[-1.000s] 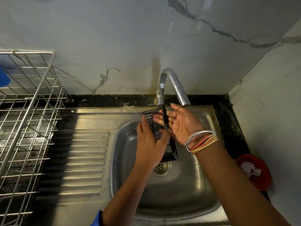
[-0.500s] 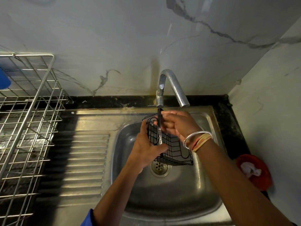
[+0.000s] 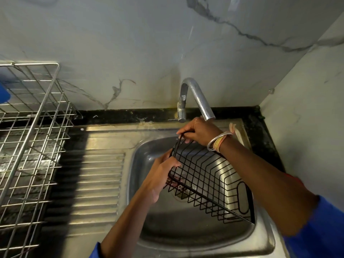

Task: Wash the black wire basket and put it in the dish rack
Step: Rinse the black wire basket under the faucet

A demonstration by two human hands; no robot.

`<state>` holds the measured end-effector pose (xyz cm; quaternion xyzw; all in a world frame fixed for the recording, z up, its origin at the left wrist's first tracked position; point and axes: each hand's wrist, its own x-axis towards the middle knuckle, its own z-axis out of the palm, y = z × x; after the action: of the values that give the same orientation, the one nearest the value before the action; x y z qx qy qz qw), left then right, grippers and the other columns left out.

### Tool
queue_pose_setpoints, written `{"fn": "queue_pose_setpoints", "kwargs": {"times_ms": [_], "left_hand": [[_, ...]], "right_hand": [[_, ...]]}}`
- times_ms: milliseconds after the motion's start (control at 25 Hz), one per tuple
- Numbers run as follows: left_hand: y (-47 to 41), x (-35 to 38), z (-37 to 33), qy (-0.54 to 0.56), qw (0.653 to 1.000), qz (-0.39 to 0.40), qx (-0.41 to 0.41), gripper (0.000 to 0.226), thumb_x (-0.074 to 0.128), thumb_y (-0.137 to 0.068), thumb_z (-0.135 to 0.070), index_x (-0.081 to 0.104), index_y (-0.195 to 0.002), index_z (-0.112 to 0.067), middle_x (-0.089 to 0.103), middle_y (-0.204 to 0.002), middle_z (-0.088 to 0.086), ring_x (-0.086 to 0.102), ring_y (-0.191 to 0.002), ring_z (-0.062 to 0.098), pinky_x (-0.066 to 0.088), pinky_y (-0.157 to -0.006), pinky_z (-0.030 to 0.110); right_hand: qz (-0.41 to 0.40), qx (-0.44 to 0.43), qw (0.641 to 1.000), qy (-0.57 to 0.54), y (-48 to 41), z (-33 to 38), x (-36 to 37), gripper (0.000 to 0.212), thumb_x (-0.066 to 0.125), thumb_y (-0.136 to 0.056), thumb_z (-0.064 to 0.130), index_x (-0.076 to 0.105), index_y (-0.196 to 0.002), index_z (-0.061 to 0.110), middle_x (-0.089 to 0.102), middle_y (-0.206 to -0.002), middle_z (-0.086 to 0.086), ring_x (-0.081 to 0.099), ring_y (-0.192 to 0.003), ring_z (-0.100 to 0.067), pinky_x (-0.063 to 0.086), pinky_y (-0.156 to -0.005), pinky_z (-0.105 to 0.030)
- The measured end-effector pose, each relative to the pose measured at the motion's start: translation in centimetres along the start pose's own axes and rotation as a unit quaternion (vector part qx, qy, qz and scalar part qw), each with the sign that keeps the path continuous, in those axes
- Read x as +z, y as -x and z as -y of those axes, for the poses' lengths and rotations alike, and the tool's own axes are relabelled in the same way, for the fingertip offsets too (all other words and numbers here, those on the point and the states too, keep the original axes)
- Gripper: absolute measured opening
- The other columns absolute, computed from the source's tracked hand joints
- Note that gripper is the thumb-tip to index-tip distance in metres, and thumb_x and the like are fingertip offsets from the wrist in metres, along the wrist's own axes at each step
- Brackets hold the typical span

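Tilted over the sink [image 3: 167, 229], the black wire basket [image 3: 210, 175] looked light, stiff and likely wet-slick, best held by its rim wires: the left hand [image 3: 162, 174] had its grip curled round the left edge, while the right hand [image 3: 199, 132] pinched the far corner.

1. A kitchen washing-up corner: a stainless steel sink [image 3: 264, 237] with a ribbed draining board [image 3: 96, 179] is set into the black stone surface [image 3: 130, 114].
2. A curved metal tap [image 3: 197, 97] stands at the sink's back edge.
3. A wire dish rack [image 3: 31, 146] sits at the surface's left end.
4. Marble-patterned walls [image 3: 130, 43] meet at the back right corner.
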<state>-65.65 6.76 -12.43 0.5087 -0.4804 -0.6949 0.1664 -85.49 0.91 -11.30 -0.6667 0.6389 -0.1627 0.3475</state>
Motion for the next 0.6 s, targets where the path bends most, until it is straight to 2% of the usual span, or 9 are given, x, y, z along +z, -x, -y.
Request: {"fn": "queue_pose_setpoints", "kwargs": {"times_ms": [120, 200, 280, 360, 400, 440, 520, 560, 600], "left_hand": [[0.2, -1.0, 0.3, -0.001, 1.0, -0.02, 0.0, 0.051, 0.06, -0.06, -0.058, 0.071, -0.108, -0.047, 0.064, -0.125, 0.001, 0.059, -0.122, 0.037, 0.037, -0.11, 0.065], [0.4, -1.8, 0.0, 0.015, 0.999, -0.048, -0.005, 0.043, 0.06, -0.058, -0.059, 0.072, -0.098, -0.05, 0.065, -0.121, 0.005, 0.06, -0.12, 0.038, 0.038, -0.109, 0.067], [0.5, -2.2, -0.5, 0.016, 0.998, -0.056, -0.008, 0.031, 0.06, -0.061, -0.055, 0.07, -0.091, -0.057, 0.066, -0.119, 0.003, 0.061, -0.119, 0.037, 0.038, -0.11, 0.065], [0.6, -2.1, -1.0, 0.008, 0.999, -0.046, -0.008, 0.022, 0.059, -0.068, -0.051, 0.07, -0.087, -0.056, 0.065, -0.117, 0.002, 0.062, -0.116, 0.035, 0.039, -0.11, 0.062], [0.5, -1.8, -1.3, 0.005, 0.999, -0.038, -0.008, 0.022, 0.058, -0.07, -0.049, 0.07, -0.088, -0.055, 0.065, -0.115, 0.001, 0.062, -0.115, 0.034, 0.04, -0.109, 0.061], [0.4, -1.4, -1.7, -0.001, 1.0, -0.028, -0.008, 0.024, 0.058, -0.072, -0.048, 0.07, -0.092, -0.054, 0.066, -0.114, 0.0, 0.062, -0.114, 0.031, 0.042, -0.107, 0.058], [0.5, -0.3, -2.4, -0.013, 1.0, -0.011, -0.007, 0.028, 0.058, -0.072, -0.046, 0.07, -0.096, -0.053, 0.066, -0.111, -0.005, 0.06, -0.112, 0.022, 0.042, -0.104, 0.052], [0.5, 0.2, -2.6, -0.01, 1.0, -0.009, -0.011, 0.027, 0.058, -0.072, -0.045, 0.071, -0.094, -0.053, 0.066, -0.11, -0.005, 0.059, -0.112, 0.021, 0.042, -0.105, 0.052], [0.6, 0.5, -2.7, -0.001, 1.0, -0.01, -0.018, 0.024, 0.058, -0.071, -0.046, 0.072, -0.09, -0.053, 0.065, -0.111, -0.003, 0.059, -0.114, 0.025, 0.043, -0.107, 0.056]], "right_hand": [[0.013, 0.011, 1.0, 0.003, 1.2, -1.3, -0.4, 0.016, 0.068, -0.088, 0.025, 0.075, -0.101, 0.018, 0.073, -0.087, 0.01, 0.067, -0.072, 0.003, 0.049, -0.062, -0.007], [0.035, 0.039, 0.999, 0.01, 2.4, -2.9, -0.7, 0.016, 0.07, -0.086, 0.024, 0.076, -0.096, 0.014, 0.073, -0.084, 0.01, 0.069, -0.071, 0.0, 0.05, -0.066, -0.009], [0.057, 0.053, 0.995, 0.064, 3.2, -3.4, -1.1, 0.015, 0.071, -0.086, 0.024, 0.076, -0.096, 0.015, 0.073, -0.085, 0.007, 0.068, -0.074, -0.002, 0.051, -0.073, -0.012], [0.068, 0.024, 0.987, 0.144, 2.6, -2.9, -1.4, 0.014, 0.07, -0.086, 0.026, 0.076, -0.095, 0.018, 0.072, -0.085, 0.005, 0.063, -0.076, -0.002, 0.051, -0.079, -0.021], [0.058, 0.008, 0.987, 0.15, 1.9, -2.5, -1.3, 0.014, 0.069, -0.086, 0.028, 0.076, -0.095, 0.019, 0.07, -0.086, 0.007, 0.06, -0.075, 0.001, 0.049, -0.078, -0.02], [0.037, 0.007, 0.991, 0.132, 1.3, -1.8, -1.3, 0.014, 0.069, -0.086, 0.03, 0.074, -0.096, 0.022, 0.068, -0.088, 0.011, 0.057, -0.076, 0.003, 0.046, -0.076, -0.018], [-0.013, 0.04, 0.999, 0.014, 0.2, -0.9, -1.4, 0.01, 0.07, -0.084, 0.034, 0.074, -0.091, 0.028, 0.069, -0.086, 0.015, 0.062, -0.08, 0.0, 0.049, -0.08, -0.022], [-0.034, 0.055, 0.996, -0.053, -0.1, -0.7, -1.4, 0.009, 0.072, -0.083, 0.032, 0.075, -0.09, 0.027, 0.072, -0.084, 0.013, 0.066, -0.079, -0.003, 0.052, -0.079, -0.023], [-0.049, 0.067, 0.992, -0.091, 0.1, -0.6, -1.6, 0.008, 0.073, -0.083, 0.029, 0.076, -0.089, 0.026, 0.073, -0.082, 0.012, 0.068, -0.076, -0.001, 0.053, -0.074, -0.017]]}}
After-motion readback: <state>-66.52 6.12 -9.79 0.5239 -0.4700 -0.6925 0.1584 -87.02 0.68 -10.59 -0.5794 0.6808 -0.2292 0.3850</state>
